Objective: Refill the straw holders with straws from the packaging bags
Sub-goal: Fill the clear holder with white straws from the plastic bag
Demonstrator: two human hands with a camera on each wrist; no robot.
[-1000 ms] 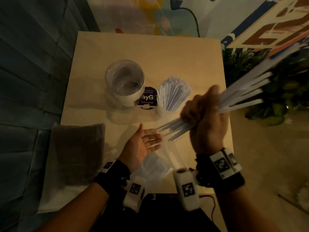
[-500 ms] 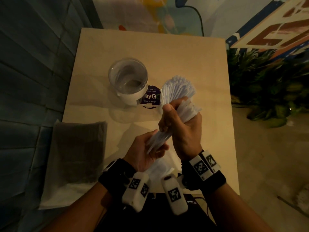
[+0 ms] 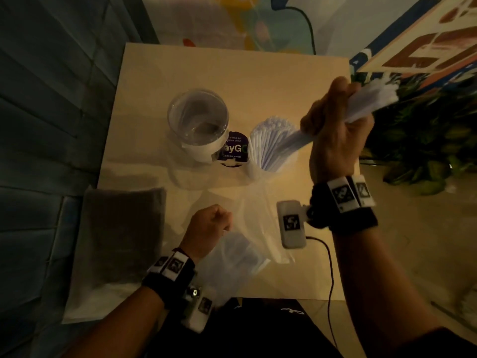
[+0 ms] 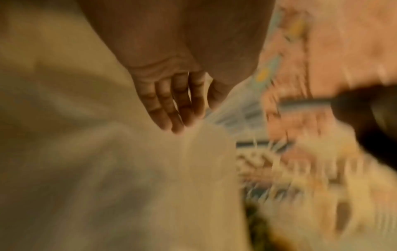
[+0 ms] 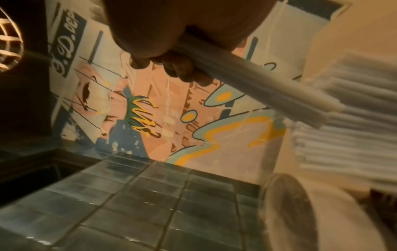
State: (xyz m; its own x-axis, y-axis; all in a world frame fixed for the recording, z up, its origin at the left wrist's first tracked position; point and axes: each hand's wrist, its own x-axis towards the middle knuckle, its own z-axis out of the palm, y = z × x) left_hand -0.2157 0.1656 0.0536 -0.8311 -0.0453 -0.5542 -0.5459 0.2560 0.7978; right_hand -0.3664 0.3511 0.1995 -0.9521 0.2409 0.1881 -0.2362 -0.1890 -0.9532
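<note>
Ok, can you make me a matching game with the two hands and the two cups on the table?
Things:
1. right hand
2. left hand
3. round clear holder
4. second holder

States:
a. packed with white straws
b. pinches the plastic bag
c. has no straws in it
d. grips a bundle of straws

Pairs: 1-d, 2-b, 3-c, 4-a

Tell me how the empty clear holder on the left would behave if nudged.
The empty holder looks tall, upright and holds nothing, so it is probably light and apt to tip. Its round wall suggests it would roll once down. It looks rigid, not floppy.
</note>
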